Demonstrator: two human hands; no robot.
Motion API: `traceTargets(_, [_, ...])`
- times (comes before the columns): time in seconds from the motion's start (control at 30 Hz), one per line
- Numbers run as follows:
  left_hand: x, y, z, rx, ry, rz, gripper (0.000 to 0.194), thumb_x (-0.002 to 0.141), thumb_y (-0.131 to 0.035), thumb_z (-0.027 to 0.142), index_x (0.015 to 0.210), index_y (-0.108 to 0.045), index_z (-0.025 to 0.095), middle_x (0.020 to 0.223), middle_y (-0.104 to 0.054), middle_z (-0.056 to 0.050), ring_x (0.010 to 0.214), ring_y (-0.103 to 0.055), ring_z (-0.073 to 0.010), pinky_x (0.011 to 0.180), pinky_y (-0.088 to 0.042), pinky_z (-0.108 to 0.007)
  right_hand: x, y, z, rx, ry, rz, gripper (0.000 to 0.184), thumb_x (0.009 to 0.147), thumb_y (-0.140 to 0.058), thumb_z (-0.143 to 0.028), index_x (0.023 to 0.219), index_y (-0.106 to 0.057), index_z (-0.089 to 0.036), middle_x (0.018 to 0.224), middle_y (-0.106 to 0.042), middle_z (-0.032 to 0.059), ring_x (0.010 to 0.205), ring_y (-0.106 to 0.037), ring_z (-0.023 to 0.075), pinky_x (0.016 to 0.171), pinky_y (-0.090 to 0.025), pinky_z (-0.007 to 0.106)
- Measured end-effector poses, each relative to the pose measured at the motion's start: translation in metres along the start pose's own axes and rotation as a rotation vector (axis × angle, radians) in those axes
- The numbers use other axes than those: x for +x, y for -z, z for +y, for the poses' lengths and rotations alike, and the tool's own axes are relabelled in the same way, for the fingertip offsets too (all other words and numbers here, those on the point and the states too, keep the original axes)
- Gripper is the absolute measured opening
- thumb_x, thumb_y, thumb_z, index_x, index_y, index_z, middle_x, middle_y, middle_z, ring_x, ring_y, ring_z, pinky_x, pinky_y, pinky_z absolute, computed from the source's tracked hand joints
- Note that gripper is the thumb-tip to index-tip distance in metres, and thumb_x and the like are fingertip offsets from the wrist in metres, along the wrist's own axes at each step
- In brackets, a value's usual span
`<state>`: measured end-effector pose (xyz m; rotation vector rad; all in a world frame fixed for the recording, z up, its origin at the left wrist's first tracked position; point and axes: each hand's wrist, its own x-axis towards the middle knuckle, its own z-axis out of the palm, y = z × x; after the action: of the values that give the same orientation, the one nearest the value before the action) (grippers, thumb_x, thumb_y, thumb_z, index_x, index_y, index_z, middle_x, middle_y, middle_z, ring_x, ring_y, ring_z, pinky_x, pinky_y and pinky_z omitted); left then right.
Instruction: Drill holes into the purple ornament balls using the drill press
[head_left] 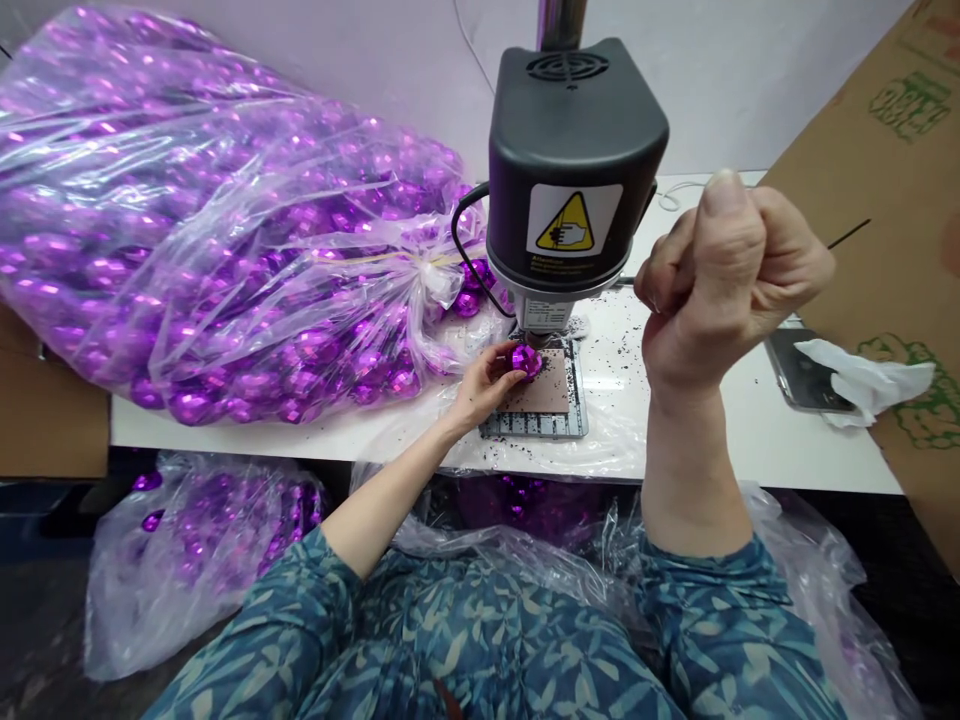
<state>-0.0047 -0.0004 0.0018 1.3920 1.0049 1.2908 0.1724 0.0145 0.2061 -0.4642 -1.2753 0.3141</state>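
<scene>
Head view: left grip (486, 383) is pinched on one purple faceted ball (526, 362) between thumb and fingers, not released. Ball sits right under the nose of the dark machine head (577, 130), over a brown board (551, 397) on a grey slotted base (576, 398); can't make out whether it touches either. Right grip (731, 270) is clenched in a raised fist beside the head; dark rod visible on both sides of it, but whether the fingers wrap it is hidden. Progress, my read: one ball at the machine, not finished; no hole or cut visible on it. Large tied clear bag (225, 250) on the bench (787, 458) is packed with balls, second bag (202, 540) below the bench edge at left. Can't tell worked from unworked, so the remaining count is unknown. Black crumbs litter base and bench. Far right: phone-like device (802, 372), white tissue (874, 378), cardboard box (847, 180).
</scene>
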Motion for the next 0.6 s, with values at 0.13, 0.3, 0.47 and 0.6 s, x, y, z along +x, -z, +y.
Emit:
traceTargets(0.13, [0.002, -0.003, -0.006, 0.065, -0.030, -0.010, 0.057, 0.089, -0.081, 0.045, 0.135, -0.061, 0.019, 0.127, -0.075, -0.014, 0.117, -0.074, -0.0272, 0.109, -0.057, -0.048, -0.001, 0.001, 0.000, -0.036, 0.000, -0.002, 0.054, 0.098, -0.056, -0.039, 0.059, -0.027, -0.017, 0.046, -0.032, -0.0064, 0.041, -0.034, -0.0020, 0.046, -0.025, 0.018])
traceTargets(0.3, [0.003, 0.001, -0.007, 0.247, -0.084, 0.015, 0.051, 0.090, -0.080, 0.039, 0.134, -0.063, 0.018, 0.125, -0.075, -0.013, 0.115, -0.072, -0.0280, 0.105, -0.058, -0.047, -0.001, 0.001, -0.001, -0.088, 0.005, -0.018, 0.056, 0.098, -0.053, -0.045, 0.060, -0.025, -0.018, 0.046, -0.030, -0.0062, 0.041, -0.035, -0.0017, 0.045, -0.026, 0.018])
traceTargets(0.47, [0.000, 0.002, 0.001, 0.364, -0.239, -0.026, 0.051, 0.087, -0.084, 0.043, 0.129, -0.066, 0.020, 0.122, -0.070, -0.012, 0.113, -0.070, -0.0265, 0.098, -0.060, -0.042, -0.001, -0.001, -0.004, -0.099, -0.011, 0.007, 0.059, 0.096, -0.056, -0.051, 0.058, -0.025, -0.018, 0.044, -0.030, -0.0058, 0.040, -0.033, -0.0003, 0.045, -0.026, 0.021])
traceTargets(0.6, [-0.003, -0.005, 0.004, 0.408, -0.278, -0.024, 0.049, 0.086, -0.085, 0.034, 0.129, -0.065, 0.020, 0.128, -0.068, -0.013, 0.118, -0.069, -0.0276, 0.102, -0.059, -0.046, 0.000, -0.001, -0.008, -0.052, -0.056, 0.019, 0.060, 0.092, -0.062, -0.051, 0.057, -0.026, -0.019, 0.043, -0.031, -0.0050, 0.040, -0.033, 0.0031, 0.045, -0.025, 0.026])
